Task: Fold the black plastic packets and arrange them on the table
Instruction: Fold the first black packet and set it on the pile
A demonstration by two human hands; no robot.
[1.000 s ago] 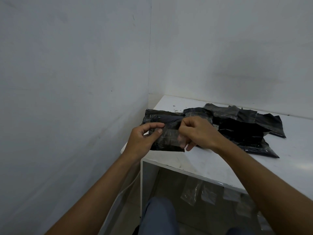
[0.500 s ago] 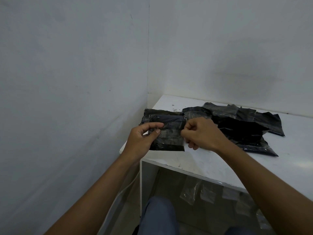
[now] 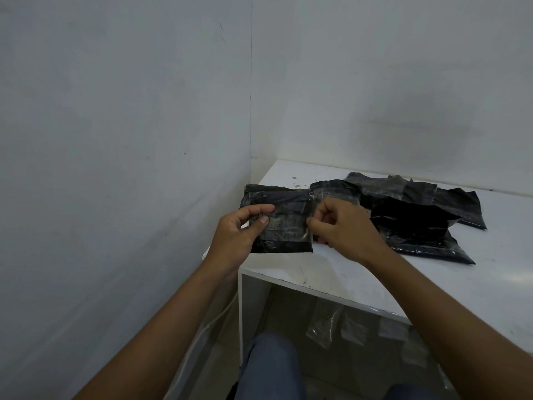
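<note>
Far left, a plain grey wall, with a white cable running down beside the table's leg.

Next, the left hand, thumb and forefinger pinching the left edge of a black plastic packet. Packet held up off the surface, above the near left corner of the white table. Flattened into a rough square, creased bands across its face; judged partly folded, mid-step.

At its right edge, the right hand, fingers curled in, thumb and fingertips nipping that edge, seemingly pressing or tucking a fold.

Just behind the hands, toward the far left of the table, more dark plastic lying flat. Cannot tell whether one packet or two, nor whether already folded.

Further right, a loose heap of black packets, overlapping and crumpled, apparently unfolded.

Under the table, some clear plastic bags. At the near edge, a knee in blue jeans.

Progress, as a judgement: early. One packet in hand and not yet set down. No neat row or stack anywhere in view. Most of the heap left to fold and arrange.
</note>
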